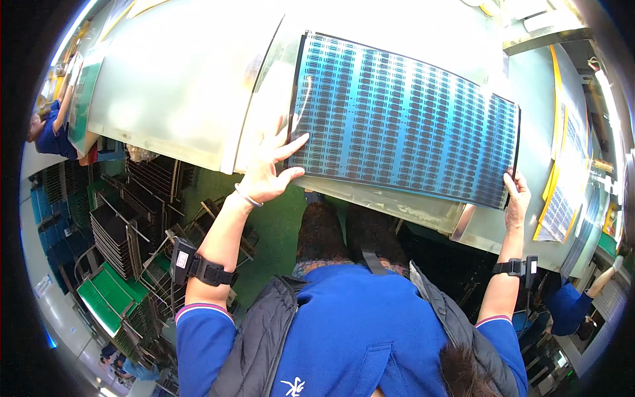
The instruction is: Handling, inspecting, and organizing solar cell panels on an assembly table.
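A large rectangular blue sheet [403,122] with rows of small dark repeated patterns and a dark border lies over the near side of a bright worktable [178,73]. It slants down to the right. My left hand [268,169] is at its lower left edge, fingers spread, with the index finger and thumb touching or nearly touching the border. The lower right corner is pinched in my right hand [518,195], thumb on the face and the other fingers partly hidden. Whether the sheet is a circuit panel or a film, I cannot tell.
Metal racks holding dark boards [122,231] stand at the lower left, with a green panel [106,298] among them. Yellow-edged patterned sheets [562,178] are to the right. Other people in blue work at the far left [53,135] and right [569,308].
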`<state>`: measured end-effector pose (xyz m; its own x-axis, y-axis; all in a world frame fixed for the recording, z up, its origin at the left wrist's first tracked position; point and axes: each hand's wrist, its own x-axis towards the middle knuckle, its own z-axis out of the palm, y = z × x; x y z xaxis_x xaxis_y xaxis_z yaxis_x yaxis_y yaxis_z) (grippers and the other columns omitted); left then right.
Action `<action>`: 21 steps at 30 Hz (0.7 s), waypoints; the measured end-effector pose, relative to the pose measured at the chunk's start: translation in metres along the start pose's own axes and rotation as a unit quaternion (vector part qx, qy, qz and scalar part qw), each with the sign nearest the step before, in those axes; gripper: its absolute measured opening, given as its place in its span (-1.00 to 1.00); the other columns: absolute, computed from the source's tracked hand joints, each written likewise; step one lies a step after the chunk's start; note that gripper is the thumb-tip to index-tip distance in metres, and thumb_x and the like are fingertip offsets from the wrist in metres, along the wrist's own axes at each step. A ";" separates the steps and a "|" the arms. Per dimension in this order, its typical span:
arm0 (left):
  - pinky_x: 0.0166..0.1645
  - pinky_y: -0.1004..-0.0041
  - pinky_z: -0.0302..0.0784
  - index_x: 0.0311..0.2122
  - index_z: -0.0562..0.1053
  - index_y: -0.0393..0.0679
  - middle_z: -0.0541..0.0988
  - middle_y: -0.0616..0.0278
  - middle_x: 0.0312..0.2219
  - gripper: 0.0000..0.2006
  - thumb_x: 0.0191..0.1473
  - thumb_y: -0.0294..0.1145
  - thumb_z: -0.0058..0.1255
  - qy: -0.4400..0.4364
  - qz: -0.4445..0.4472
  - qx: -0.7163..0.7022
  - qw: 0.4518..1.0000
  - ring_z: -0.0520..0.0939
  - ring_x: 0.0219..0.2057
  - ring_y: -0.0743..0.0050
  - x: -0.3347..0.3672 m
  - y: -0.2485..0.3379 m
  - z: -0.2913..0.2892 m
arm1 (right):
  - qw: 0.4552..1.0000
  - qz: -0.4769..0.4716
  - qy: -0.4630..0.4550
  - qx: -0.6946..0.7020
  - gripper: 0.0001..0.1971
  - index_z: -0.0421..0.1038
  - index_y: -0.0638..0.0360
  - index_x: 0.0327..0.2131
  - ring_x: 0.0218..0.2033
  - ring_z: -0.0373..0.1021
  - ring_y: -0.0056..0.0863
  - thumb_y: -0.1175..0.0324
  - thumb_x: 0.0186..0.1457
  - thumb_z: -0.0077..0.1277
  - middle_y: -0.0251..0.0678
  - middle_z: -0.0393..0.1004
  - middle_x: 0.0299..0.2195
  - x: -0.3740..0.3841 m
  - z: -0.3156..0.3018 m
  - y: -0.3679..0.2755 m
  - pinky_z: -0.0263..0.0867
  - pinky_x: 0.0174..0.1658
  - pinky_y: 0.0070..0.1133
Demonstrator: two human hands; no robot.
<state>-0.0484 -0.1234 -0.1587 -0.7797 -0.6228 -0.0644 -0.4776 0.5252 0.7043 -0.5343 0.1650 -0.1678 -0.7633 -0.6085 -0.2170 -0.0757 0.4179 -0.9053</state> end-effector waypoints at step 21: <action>0.30 0.16 -0.29 0.10 0.34 0.05 0.10 0.14 0.23 -0.48 -0.05 -0.38 0.05 -0.010 -0.011 -0.103 0.995 -0.13 0.30 0.19 0.000 -0.006 -0.009 | 1.000 -0.009 0.009 -0.017 -0.77 0.46 0.19 -0.19 -0.16 0.32 -0.67 0.47 0.01 0.10 -0.44 0.44 -0.22 0.004 -0.002 0.010 0.17 -0.02 -0.69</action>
<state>-0.0424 -0.1313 -0.1565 -0.7793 -0.6195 -0.0941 -0.4032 0.3808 0.8322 -0.5394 0.1685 -0.1773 -0.7732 -0.6037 -0.1941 -0.1112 0.4303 -0.8958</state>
